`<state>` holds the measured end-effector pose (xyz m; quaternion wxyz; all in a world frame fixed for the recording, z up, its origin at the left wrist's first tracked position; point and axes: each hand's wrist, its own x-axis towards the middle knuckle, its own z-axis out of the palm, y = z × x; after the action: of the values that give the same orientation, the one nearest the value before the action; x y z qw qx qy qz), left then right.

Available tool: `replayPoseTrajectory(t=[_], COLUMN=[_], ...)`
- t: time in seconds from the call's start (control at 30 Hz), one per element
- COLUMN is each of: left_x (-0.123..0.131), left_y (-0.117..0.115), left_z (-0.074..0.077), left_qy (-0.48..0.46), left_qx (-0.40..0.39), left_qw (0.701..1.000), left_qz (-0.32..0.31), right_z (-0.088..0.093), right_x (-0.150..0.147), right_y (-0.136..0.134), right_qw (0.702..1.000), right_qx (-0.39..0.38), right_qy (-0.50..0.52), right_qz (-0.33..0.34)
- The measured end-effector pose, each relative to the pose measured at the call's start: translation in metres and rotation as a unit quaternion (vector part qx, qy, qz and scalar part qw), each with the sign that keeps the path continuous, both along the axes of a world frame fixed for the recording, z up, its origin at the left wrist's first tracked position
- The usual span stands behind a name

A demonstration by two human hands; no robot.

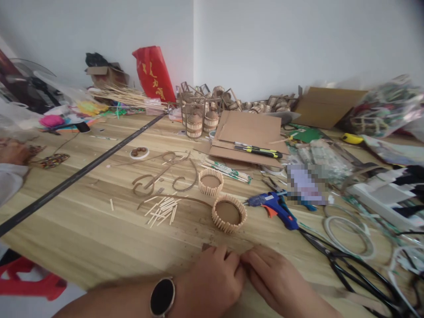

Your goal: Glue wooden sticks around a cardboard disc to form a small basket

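Observation:
At the near edge of the table my left hand [215, 274], with a round dark watch [162, 297] on its wrist, is closed, fingers bent down. A small flat brown piece [206, 246] sticks out past its fingertips; the rest is hidden. My right hand [276, 276] meets it, its fingers pressed together, and whatever they grip is hidden. Just beyond stand two round baskets walled with short sticks, a nearer basket [229, 214] and a farther basket [210, 181]. Loose short sticks [163, 210] lie to their left, and a blue glue gun [274, 207] to their right.
Black-handled scissors [361, 274] and a tape roll [349, 236] lie at right. Utility knives [258, 150] rest on cardboard [248, 128]. Several finished small baskets [194, 126] stand behind. A dark strip [82, 172] crosses the left. Another person's hand [13, 151] is at far left.

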<state>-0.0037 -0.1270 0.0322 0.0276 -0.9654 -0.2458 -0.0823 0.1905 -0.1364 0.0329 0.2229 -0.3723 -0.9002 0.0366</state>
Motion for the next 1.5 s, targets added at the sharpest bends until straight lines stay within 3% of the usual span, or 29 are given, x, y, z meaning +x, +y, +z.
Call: replayPoseTrajectory(t=[0.2, 0.5, 0.63, 0.67, 0.73, 0.8, 0.87, 0.93, 1.03, 1.2, 1.33, 1.5], left_x=[-0.001, -0.004, -0.007, -0.007, -0.007, -0.007, -0.008, -0.008, -0.008, -0.005, -0.004, -0.003], left_y=[-0.001, 0.002, 0.004, 0.005, 0.006, 0.007, 0.007, 0.007, 0.007, 0.008, 0.006, 0.004], left_z=[-0.008, -0.026, -0.038, -0.041, -0.046, -0.048, -0.047, -0.046, -0.044, -0.042, -0.04, -0.032], left_qy=[-0.009, -0.002, -0.047, -0.062, -0.077, -0.079, -0.068, -0.054, -0.051, -0.062, -0.069, -0.032], left_qx=[-0.029, -0.041, -0.028, -0.019, -0.008, -0.005, -0.012, -0.027, -0.039, -0.033, -0.033, -0.044], left_qw=[1.0, 0.999, 0.999, 0.998, 0.997, 0.997, 0.998, 0.998, 0.998, 0.997, 0.997, 0.998], left_qz=[-0.005, 0.005, 0.003, 0.002, -0.006, -0.013, -0.015, -0.015, -0.01, -0.01, -0.001, 0.012], right_z=[0.005, 0.005, 0.018, 0.024, 0.038, 0.053, 0.063, 0.068, 0.065, 0.052, 0.044, 0.042], right_x=[0.001, 0.005, 0.018, 0.029, 0.06, 0.102, 0.145, 0.18, 0.207, 0.211, 0.214, 0.222], right_y=[-0.003, -0.005, -0.004, -0.002, 0.005, 0.014, 0.025, 0.032, 0.035, 0.02, 0.006, -0.001], right_qw=[0.999, 0.998, 0.994, 0.992, 0.97, 0.9, 0.854, 0.824, 0.832, 0.864, 0.883, 0.89], right_qx=[0.032, -0.012, -0.056, -0.059, -0.057, -0.103, -0.102, -0.106, -0.145, -0.186, -0.178, -0.125], right_qy=[0.008, -0.055, -0.066, -0.056, -0.056, -0.106, -0.131, -0.155, -0.184, -0.219, -0.235, -0.243], right_qz=[-0.005, -0.037, -0.059, -0.092, -0.231, -0.411, -0.494, -0.535, -0.503, -0.413, -0.365, -0.363])
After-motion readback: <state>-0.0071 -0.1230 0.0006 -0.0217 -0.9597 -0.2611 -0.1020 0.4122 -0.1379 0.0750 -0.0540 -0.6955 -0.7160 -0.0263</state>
